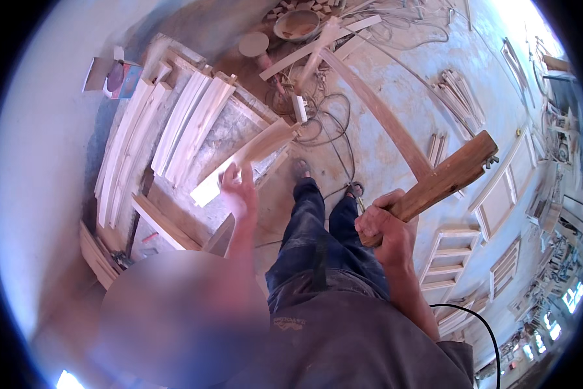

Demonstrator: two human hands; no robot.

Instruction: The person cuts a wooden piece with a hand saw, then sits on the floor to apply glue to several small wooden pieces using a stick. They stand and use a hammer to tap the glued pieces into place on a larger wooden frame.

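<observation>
My right hand [388,227] is closed around the lower end of a large wooden sliding bevel's dark stock [443,178]. A wing nut shows near the stock's far end. From the stock, the long thin reddish blade [375,113] slants away to the upper left. My left hand [239,192] is raised in front of a pale planed board [259,146], with thumb and fingers apart and nothing in them. Whether its fingertips touch the board I cannot tell. A blurred round patch at the lower left hides part of my left forearm's surroundings.
Several pale wooden lengths [197,123] lie across a bench at the left, by the wall. Cables [343,129] loop over the floor ahead of my feet. A round pan [296,26] stands at the far end. Wooden frames [451,256] and bundled strips [460,97] lie at the right.
</observation>
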